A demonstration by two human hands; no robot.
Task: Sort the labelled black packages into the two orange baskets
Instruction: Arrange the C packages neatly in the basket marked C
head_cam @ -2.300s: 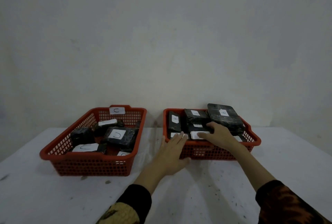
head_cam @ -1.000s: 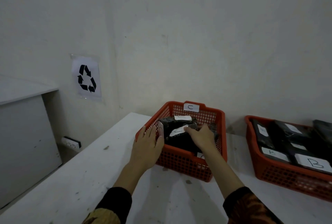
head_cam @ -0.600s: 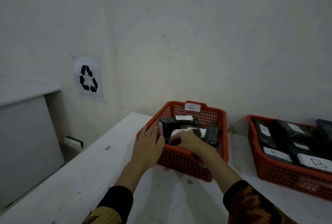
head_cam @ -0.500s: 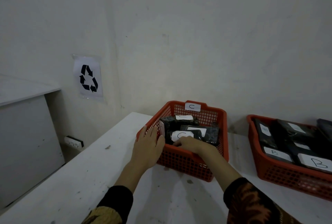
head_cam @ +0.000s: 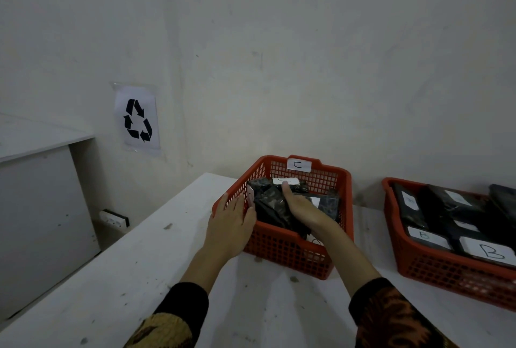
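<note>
Resting flat against the C basket (head_cam: 290, 247) — the left hand (head_cam: 231, 225), fingers straight. Just right of it, the right hand (head_cam: 303, 204) grips a black package (head_cam: 272, 205) inside.

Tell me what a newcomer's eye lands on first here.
The orange basket tagged C at centre, with the right hand lying on its black packages and the left hand against its near-left corner. Next, a second orange basket of B-labelled packages at right, and the recycling sign on the left wall.
</note>
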